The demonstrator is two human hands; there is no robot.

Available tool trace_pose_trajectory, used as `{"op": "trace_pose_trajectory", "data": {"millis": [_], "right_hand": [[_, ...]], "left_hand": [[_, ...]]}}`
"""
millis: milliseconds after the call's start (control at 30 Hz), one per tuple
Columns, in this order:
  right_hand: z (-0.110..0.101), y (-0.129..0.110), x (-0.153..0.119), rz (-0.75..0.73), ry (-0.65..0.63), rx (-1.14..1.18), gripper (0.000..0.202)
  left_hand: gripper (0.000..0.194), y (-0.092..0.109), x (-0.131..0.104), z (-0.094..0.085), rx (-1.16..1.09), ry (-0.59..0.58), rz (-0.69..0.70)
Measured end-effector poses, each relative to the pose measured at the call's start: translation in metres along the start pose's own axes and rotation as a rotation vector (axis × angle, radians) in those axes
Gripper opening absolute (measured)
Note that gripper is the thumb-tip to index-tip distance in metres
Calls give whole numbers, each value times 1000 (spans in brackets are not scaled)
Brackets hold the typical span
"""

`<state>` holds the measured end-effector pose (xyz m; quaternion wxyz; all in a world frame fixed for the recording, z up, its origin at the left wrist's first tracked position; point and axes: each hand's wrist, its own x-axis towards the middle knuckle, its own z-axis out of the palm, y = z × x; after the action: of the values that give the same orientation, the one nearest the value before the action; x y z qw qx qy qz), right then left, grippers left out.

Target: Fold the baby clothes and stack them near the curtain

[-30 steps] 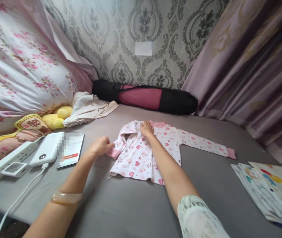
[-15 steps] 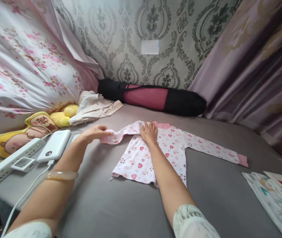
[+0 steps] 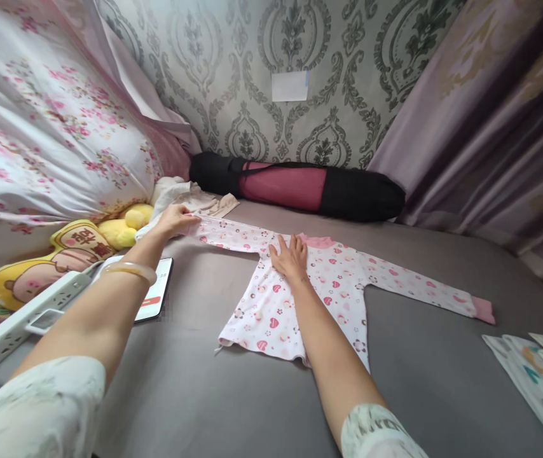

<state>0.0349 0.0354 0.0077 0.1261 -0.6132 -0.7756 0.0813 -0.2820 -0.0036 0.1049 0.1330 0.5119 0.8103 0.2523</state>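
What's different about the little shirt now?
The left hand moved outward and farther from the person, drawing the bent sleeve out nearly straight. It still holds the cuff. The right hand stays on the shirt, and the other sleeve still lies stretched out.

Digits on the phone screen (image 3: 159, 289), right of the power strip (image 3: 23, 324): partly covered by the arm, look like "38", blurred, not certain. Brown Chinese characters on the upper part of the yellow cushion (image 3: 33, 281), just beyond the power strip, too blurred to read for sure. Tiny lettering-like marks inside the pink hearts on the printed shirt (image 3: 271, 305), well to the right of the power strip, too small to read.
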Motion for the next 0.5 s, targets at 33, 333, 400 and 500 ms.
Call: {"op": "trace_pose_trajectory", "data": {"millis": [33, 333, 400, 500], "right_hand": [[0, 0, 0, 1, -2, 1, 61], [-2, 0, -1, 9, -28, 1, 64], [-2, 0, 0, 13, -29, 4, 64], [-1, -1, 0, 16, -33, 8, 64]], "left_hand": [[32, 1, 6, 3, 44, 28, 10], [30, -9, 30, 44, 252, 79, -66], [31, -11, 27, 48, 305, 79, -44], [34, -2, 18, 50, 413, 141, 38]]}}
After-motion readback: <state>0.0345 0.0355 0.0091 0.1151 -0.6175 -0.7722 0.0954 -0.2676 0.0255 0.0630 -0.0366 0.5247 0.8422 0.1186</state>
